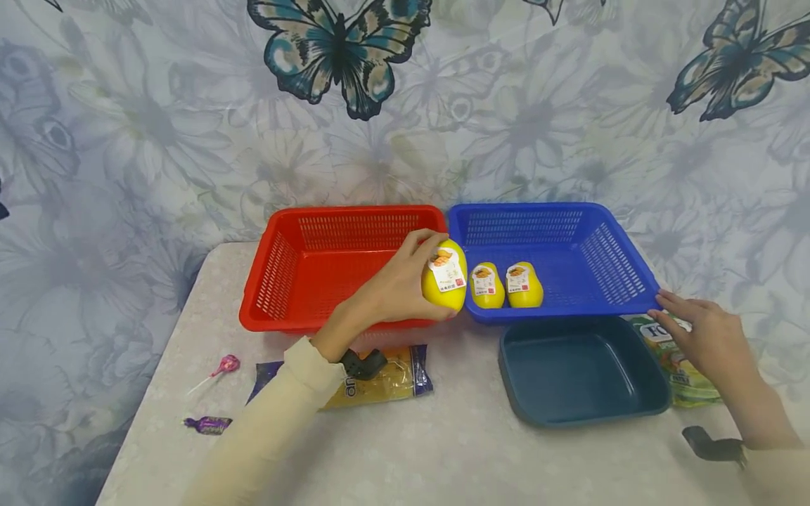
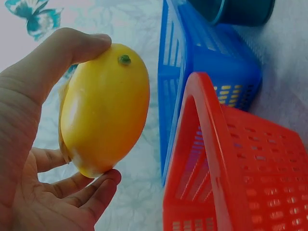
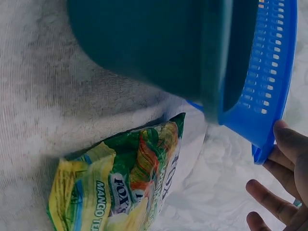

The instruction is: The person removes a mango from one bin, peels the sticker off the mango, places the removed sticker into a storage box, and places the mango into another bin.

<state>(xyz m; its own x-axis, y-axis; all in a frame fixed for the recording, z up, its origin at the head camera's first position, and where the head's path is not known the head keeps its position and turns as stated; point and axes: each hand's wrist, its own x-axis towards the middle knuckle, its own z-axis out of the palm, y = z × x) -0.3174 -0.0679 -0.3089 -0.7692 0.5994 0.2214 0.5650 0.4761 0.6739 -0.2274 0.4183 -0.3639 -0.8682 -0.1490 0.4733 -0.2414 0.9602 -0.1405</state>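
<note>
My left hand [image 1: 405,284] grips a yellow mango-shaped item [image 1: 445,277] with a white label, held up near the adjoining rims of the two baskets. Its thumb and fingers press opposite ends, and a small green stem shows in the left wrist view [image 2: 124,59]. Two similar yellow mango-shaped items [image 1: 486,287] lie side by side in the left part of the blue basket [image 1: 569,309]. At that basket's front right corner, my right hand [image 1: 711,337] pinches the rim between thumb and index finger, other fingers spread apart [image 3: 272,199].
A red basket [image 1: 278,325] stands left of the blue one. In front are a dark teal tub [image 1: 582,372], a green Fox's candy bag [image 1: 686,372] and a golden packet [image 1: 392,379] partly behind my left arm. A pink lollipop [image 1: 229,363] and purple-wrapped candy [image 1: 209,424] lie at left.
</note>
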